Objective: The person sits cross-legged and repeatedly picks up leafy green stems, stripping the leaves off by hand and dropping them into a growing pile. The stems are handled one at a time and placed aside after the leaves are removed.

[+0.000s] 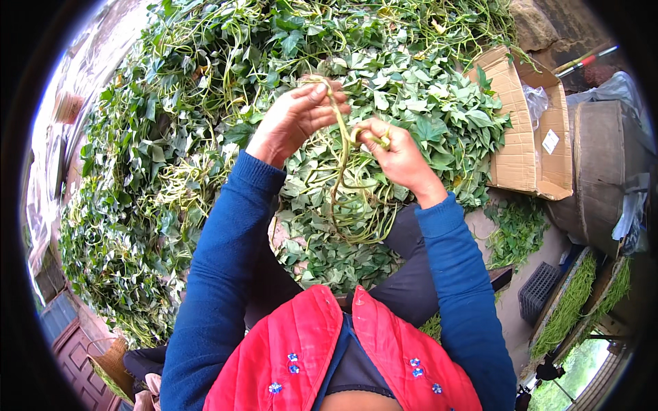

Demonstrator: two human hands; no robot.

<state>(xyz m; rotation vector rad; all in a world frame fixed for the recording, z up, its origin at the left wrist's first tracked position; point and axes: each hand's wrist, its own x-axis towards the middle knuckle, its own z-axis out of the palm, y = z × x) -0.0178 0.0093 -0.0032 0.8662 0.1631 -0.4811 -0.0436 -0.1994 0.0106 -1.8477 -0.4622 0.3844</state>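
In front of me a long, bare sweet potato vine (343, 147) hangs down, yellow-green at the top and browner lower down. My left hand (291, 123) pinches its upper end between thumb and fingers, the other fingers fairly straight. My right hand (399, 159) is closed on a short bunch of pale green stems (375, 139), right beside the vine. Below both hands, stripped stems lie in a loose coil (363, 229) between my knees. A broad heap of picked green leaves (411, 85) spreads under and beyond my hands.
Tangled leafy vines (164, 130) cover the left and far side. At right stands an open cardboard box (517, 144) with clear plastic inside, beside a big brown round container (606, 171). Nearer are a dark plastic crate (538, 291) and trays of thin greens (567, 301). A wicker basket (113, 363) sits lower left.
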